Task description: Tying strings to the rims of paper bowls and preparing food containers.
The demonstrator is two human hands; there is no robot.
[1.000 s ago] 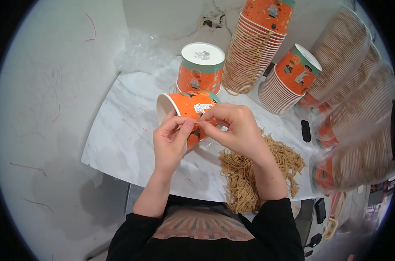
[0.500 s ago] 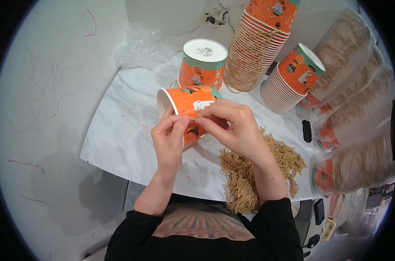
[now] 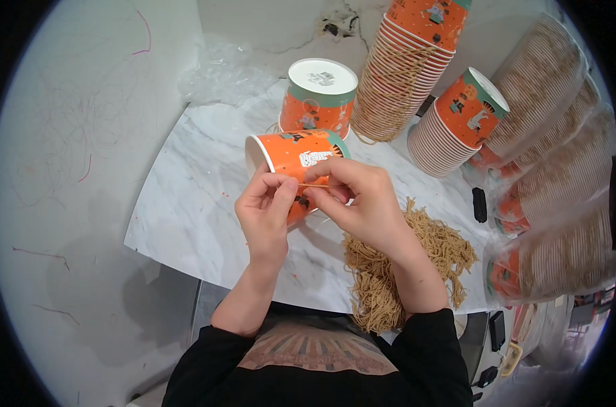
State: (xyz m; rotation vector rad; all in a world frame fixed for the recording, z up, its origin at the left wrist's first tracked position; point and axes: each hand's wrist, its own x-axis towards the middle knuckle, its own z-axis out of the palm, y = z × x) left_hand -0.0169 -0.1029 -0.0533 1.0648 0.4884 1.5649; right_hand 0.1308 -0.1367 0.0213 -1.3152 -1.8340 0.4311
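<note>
Your left hand [image 3: 262,217] pinches a thin tan string [image 3: 316,185] between thumb and forefinger. Your right hand [image 3: 362,200] meets it just beside, thumb and forefinger set narrowly apart; whether those tips grip it, you cannot tell from here. Right beneath your fingertips lies an orange paper cup with a green band [image 3: 291,152], tipped on its side. To work the string well, keep that left pinch firm, pull evenly, and avoid pressing hard enough to dent the paper wall. The cup's mouth opens leftward; its inside is mostly hidden. Beyond your fingers, an upside-down orange cup with a white base [image 3: 320,112] stands near a tall nested cup stack wrapped with tan string [image 3: 396,81]. Far to their right, clear plastic sleeves [image 3: 535,88] hold more nested cups.
</note>
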